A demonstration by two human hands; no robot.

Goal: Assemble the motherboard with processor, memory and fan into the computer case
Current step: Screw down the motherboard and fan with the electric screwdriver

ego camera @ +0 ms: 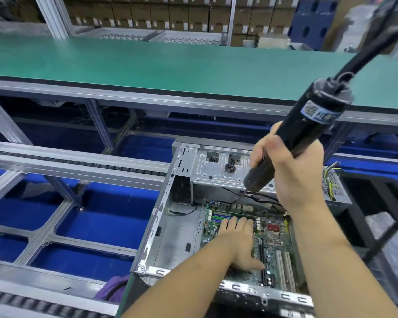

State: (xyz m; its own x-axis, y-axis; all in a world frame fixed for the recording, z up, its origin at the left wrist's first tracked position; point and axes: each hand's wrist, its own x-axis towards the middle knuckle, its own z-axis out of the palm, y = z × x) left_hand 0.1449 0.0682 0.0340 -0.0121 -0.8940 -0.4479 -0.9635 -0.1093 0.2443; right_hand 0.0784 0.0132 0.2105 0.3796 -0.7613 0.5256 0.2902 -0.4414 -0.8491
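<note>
An open grey metal computer case [161, 216] lies on the line at lower centre. A green motherboard [271, 239] lies flat inside it. My left hand [237, 239] presses flat on the board with straight fingers, over the memory slots. My right hand [292, 171] grips a black electric screwdriver [308, 125] held at a slant, its cable running up to the top right. The screwdriver's tip points down at the board's far edge, near black cables. No fan or processor is visible; my left hand covers part of the board.
A green workbench top [147, 65] runs across behind the case. Grey aluminium conveyor rails [78, 161] and blue bins [106, 216] lie to the left. Stacked cardboard boxes [170, 14] fill the background. A power supply with coloured wires [331, 180] sits at the case's right. Purple cloth [115, 288] lies at bottom left.
</note>
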